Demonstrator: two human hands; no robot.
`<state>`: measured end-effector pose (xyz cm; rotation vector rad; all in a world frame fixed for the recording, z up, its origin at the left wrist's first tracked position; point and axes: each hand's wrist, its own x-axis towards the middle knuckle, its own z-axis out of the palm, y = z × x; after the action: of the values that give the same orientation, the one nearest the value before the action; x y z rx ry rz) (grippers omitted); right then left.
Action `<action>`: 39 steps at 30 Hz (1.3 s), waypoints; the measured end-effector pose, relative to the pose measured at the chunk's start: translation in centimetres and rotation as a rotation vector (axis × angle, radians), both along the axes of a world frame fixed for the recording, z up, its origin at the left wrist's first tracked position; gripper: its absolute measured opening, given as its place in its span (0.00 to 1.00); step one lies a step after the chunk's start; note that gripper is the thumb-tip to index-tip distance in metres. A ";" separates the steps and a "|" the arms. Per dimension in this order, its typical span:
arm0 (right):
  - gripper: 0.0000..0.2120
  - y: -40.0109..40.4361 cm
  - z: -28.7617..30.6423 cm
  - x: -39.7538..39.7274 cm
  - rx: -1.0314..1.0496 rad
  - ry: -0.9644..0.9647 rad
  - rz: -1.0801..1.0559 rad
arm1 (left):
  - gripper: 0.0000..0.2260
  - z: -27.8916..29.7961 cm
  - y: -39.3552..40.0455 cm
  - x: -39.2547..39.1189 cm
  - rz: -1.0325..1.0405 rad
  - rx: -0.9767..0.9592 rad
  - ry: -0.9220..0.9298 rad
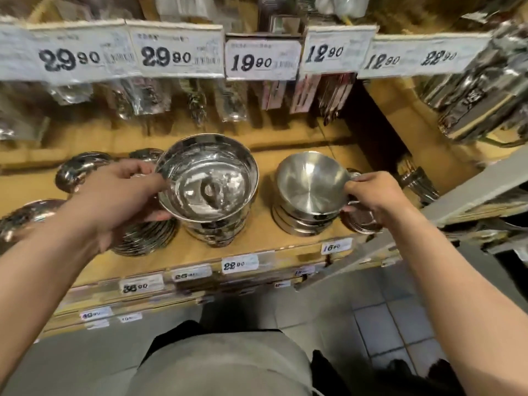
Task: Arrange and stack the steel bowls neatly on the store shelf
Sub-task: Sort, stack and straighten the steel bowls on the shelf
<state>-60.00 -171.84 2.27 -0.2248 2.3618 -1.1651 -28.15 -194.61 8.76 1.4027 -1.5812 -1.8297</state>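
Note:
A large shiny steel bowl point(210, 181) sits tilted on top of a stack of bowls point(213, 231) on the wooden shelf point(257, 238). My left hand point(125, 198) grips its left rim, thumb on the inside edge. To the right, a smaller matte steel bowl point(311, 187) rests tilted on a short stack point(300, 224). My right hand point(371, 192) pinches its right rim.
Flat steel plates point(143, 238) lie stacked under my left hand. More upturned bowls point(77, 172) stand at the left, small lids point(357, 218) at the right. Price tags line the shelf edge. Packaged utensils point(197, 104) hang above. A grey metal shelf upright point(471, 190) crosses at the right.

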 end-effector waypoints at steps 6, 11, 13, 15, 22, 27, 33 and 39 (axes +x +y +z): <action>0.02 0.3 -1.5 -1.7 -0.006 0.007 0.044 | 0.14 -2.4 2.0 -0.8 -0.032 -0.056 -0.011; 0.03 0.3 -2.6 -2.5 0.008 0.020 0.081 | 0.04 -3.3 2.4 -1.1 -0.005 -0.056 -0.063; 0.04 0.3 -3.0 -2.7 0.001 0.017 0.074 | 0.06 -3.4 2.5 -1.1 0.001 -0.070 -0.088; 0.04 0.3 -3.3 -2.9 -0.003 0.016 0.077 | 0.12 -3.5 2.7 -1.1 0.007 -0.079 -0.096; 0.06 0.5 -3.6 -2.9 -0.035 -0.006 0.092 | 0.11 -3.1 3.4 -1.1 0.015 -0.086 -0.131; 0.10 0.7 -3.6 -2.2 -0.055 -0.010 0.098 | 0.12 -3.1 4.0 -1.3 0.035 -0.078 -0.128; 0.02 0.9 -2.7 -1.5 -0.069 -0.049 0.119 | 0.02 -2.7 4.4 -1.1 0.050 -0.067 -0.100; 0.09 1.0 0.0 -0.8 0.167 0.072 0.135 | 0.06 -2.1 4.3 -0.7 0.075 -0.066 -0.119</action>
<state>-60.79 -170.86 2.23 -0.3685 2.4491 -0.9059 -28.82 -190.29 6.66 1.5445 -1.6068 -1.6644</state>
